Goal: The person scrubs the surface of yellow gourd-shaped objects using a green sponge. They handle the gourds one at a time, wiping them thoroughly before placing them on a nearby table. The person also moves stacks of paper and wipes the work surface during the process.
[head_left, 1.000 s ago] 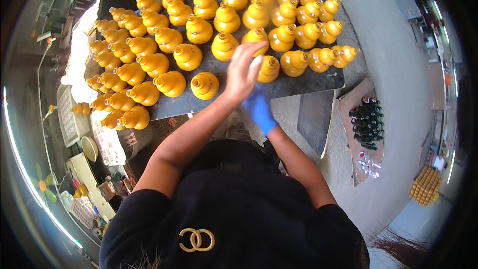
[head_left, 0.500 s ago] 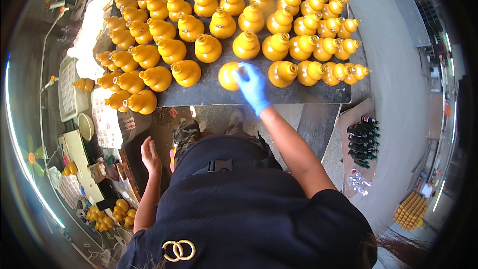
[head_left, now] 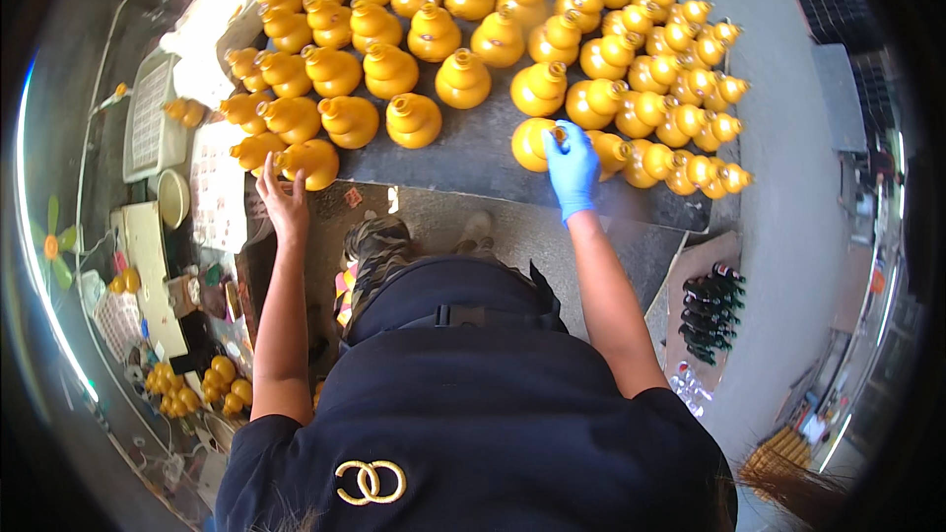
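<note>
Many orange gourd-shaped bottles stand in rows on a dark table. My right hand, in a blue glove, grips the neck of one orange gourd at the table's near edge. My bare left hand is spread open by the table's left corner, just below another orange gourd and not holding it. My dark shirt fills the lower part of the view.
Left of the table lie a white tray, a cream bowl and more orange pieces on the floor. Dark small bottles sit on cardboard at the right. Grey floor runs along the right side.
My left hand dropped off the gourd, went down by my side, then rose to the table's left corner. My gloved right hand moved onto the front-row gourd and stays on it.
</note>
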Tool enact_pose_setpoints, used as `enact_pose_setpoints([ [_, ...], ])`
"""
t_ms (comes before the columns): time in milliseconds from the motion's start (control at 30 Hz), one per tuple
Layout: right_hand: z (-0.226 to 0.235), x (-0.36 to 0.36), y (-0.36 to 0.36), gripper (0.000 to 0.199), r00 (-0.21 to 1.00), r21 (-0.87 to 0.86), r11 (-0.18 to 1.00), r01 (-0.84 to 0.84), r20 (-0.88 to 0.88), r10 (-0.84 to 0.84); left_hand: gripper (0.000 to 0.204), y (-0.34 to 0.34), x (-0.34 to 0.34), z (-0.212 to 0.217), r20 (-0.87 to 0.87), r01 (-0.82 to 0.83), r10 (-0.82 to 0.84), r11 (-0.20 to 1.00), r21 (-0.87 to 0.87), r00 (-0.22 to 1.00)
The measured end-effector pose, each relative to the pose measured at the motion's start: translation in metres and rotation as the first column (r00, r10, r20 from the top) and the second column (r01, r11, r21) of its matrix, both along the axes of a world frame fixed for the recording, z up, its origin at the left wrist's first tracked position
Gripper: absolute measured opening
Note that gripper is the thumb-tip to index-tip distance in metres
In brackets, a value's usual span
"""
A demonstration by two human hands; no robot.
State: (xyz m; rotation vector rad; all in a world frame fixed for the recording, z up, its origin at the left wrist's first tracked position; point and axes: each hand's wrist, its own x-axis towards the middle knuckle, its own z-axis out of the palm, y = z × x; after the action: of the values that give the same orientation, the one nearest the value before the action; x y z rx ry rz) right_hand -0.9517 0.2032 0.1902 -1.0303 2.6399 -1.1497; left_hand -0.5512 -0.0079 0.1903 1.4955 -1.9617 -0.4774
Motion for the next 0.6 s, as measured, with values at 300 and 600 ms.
enact_pose_setpoints([
  [300,0.009,0.001,-0.003,0.027,0.999,-0.001,1.0,0.021,-0.031,-0.021,0.022,-0.036,0.011,0.012,0.043,0.154,-0.157,0.986,0.064,0.987],
  [600,0.007,-0.004,0.001,0.043,0.999,-0.067,0.997,-0.023,-0.037,0.021,0.029,0.061,-0.102,0.097,0.007,0.467,-0.482,0.852,0.237,0.876],
])
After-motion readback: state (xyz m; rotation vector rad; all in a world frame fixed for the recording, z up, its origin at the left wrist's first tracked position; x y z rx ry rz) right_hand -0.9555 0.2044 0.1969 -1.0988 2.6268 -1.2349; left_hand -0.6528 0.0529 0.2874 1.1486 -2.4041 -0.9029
